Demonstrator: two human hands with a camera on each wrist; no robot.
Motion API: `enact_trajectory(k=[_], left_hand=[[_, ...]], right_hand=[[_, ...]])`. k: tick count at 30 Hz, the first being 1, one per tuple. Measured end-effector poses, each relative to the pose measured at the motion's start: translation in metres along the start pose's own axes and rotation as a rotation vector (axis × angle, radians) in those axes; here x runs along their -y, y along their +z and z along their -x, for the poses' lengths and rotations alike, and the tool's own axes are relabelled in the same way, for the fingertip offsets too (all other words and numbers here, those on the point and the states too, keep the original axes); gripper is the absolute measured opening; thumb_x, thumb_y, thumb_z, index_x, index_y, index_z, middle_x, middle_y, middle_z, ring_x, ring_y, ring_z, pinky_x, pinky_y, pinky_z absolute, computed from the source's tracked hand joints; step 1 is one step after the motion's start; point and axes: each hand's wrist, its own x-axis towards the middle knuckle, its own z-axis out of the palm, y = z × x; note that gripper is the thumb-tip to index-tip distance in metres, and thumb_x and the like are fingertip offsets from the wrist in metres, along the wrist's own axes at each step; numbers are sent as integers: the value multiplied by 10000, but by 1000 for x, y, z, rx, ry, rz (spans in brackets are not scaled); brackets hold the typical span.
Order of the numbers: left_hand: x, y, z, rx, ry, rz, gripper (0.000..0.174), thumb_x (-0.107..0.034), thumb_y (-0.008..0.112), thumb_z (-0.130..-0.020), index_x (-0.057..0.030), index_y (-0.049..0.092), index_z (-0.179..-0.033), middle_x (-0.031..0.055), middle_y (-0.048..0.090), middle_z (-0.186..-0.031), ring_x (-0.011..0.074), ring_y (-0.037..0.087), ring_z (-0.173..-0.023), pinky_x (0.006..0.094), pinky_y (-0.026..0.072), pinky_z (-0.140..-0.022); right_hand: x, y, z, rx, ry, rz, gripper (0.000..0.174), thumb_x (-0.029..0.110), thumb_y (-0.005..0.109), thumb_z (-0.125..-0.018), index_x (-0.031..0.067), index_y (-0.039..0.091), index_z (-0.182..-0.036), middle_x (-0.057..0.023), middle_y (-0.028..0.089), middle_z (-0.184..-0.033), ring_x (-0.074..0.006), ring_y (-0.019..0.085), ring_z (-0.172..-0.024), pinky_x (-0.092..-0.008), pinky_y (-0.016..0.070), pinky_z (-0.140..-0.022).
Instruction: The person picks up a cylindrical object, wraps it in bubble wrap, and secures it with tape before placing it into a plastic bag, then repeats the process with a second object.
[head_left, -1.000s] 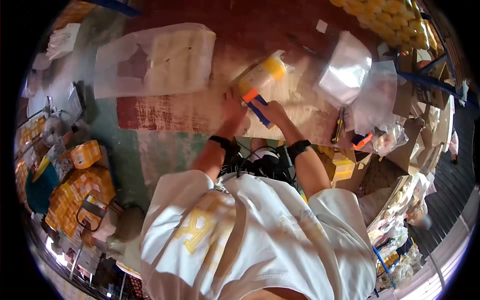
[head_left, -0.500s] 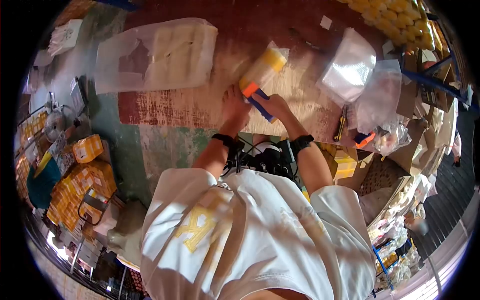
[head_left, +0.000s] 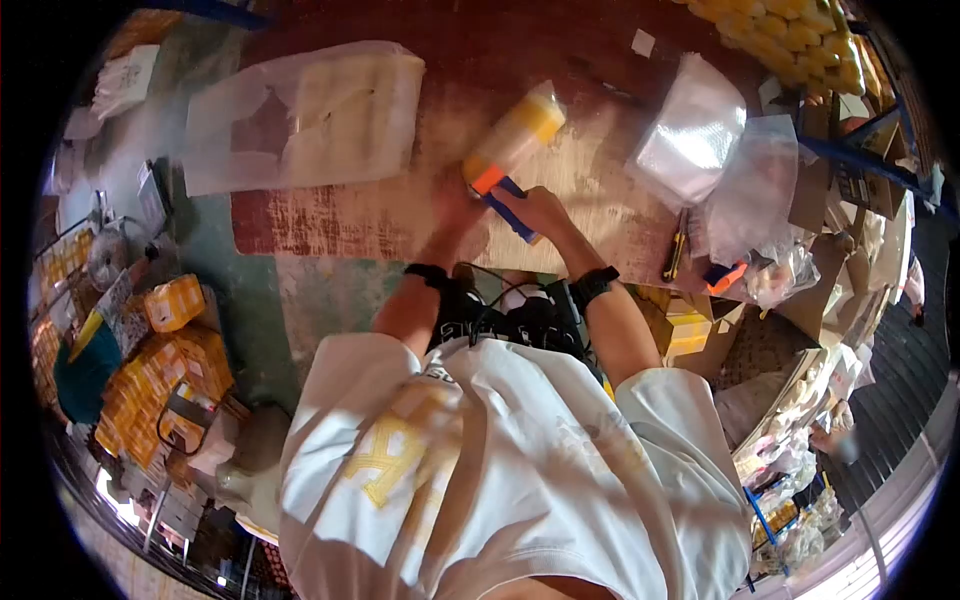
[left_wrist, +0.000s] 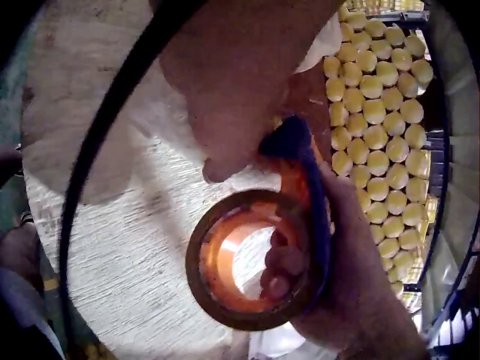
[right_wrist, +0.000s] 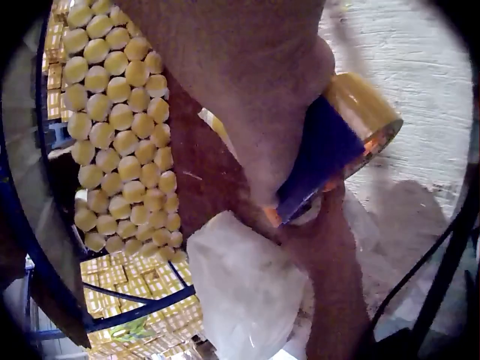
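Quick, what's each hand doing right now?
Left hand: at the end of the yellow package, grip cannot be told.
Right hand: fingers closed around the tape dispenser.

Tape dispenser [head_left: 510, 207] on table [head_left: 350, 220], package [head_left: 517, 132] behind it, bags [head_left: 692, 140] at right

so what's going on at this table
A person seems to be taping up a yellow package in a clear bag on the worn table. Their right hand grips a blue and orange tape dispenser, fingers through the roll's core, at the package's near end. The left hand is beside it there; its hold is too blurred to tell.
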Motion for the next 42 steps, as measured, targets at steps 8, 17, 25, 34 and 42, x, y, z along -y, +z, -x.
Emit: enact_trajectory(k=[8, 17, 25, 34, 42], left_hand=[[-25, -13, 22, 73, -34, -346, 1016, -325, 908, -639, -68, 395, -1477, 154, 482, -1432, 368, 446, -1346, 526, 429, -1066], [38, -56, -42, 591, 190, 315, 1053, -304, 949, -571, -71, 430, -1458, 180, 520, -1398, 371, 488, -1322, 509, 410, -1088], [27, 14, -1, -46, 98, -113, 1041, -372, 922, -612, -59, 428, -1473, 232, 555, -1395, 371, 535, -1297, 537, 386, -1104], [-22, -20, 9, 32, -42, -183, 962, -316, 888, -631, -47, 423, -1429, 165, 457, -1477, 394, 404, -1376, 497, 407, -1077], [-2, -39, -23, 265, -47, 111, 806, -331, 911, -639, -40, 557, -1302, 190, 620, -1268, 404, 571, -1209, 503, 484, -990]], right_hand=[[0, -5, -3, -81, 0, 85, 874, 800, 619, -786, -68, 719, -742, -205, 705, -696, -315, 730, -661, -393, 567, -631], [12, -9, 2, -37, -29, 171, 886, 803, 619, -784, -76, 717, -729, -216, 707, -703, -322, 738, -695, -391, 567, -649], [6, -4, -7, -12, -15, 46, 857, 787, 638, -796, -65, 713, -730, -195, 702, -696, -293, 727, -663, -392, 565, -628], [11, -6, -19, -5, -57, 63, 930, 854, 602, -764, -68, 721, -793, -205, 723, -763, -311, 738, -713, -428, 572, -638], [13, -13, -12, -11, -50, 119, 844, 802, 626, -774, -34, 738, -744, -184, 712, -703, -290, 733, -680, -397, 564, -630]])
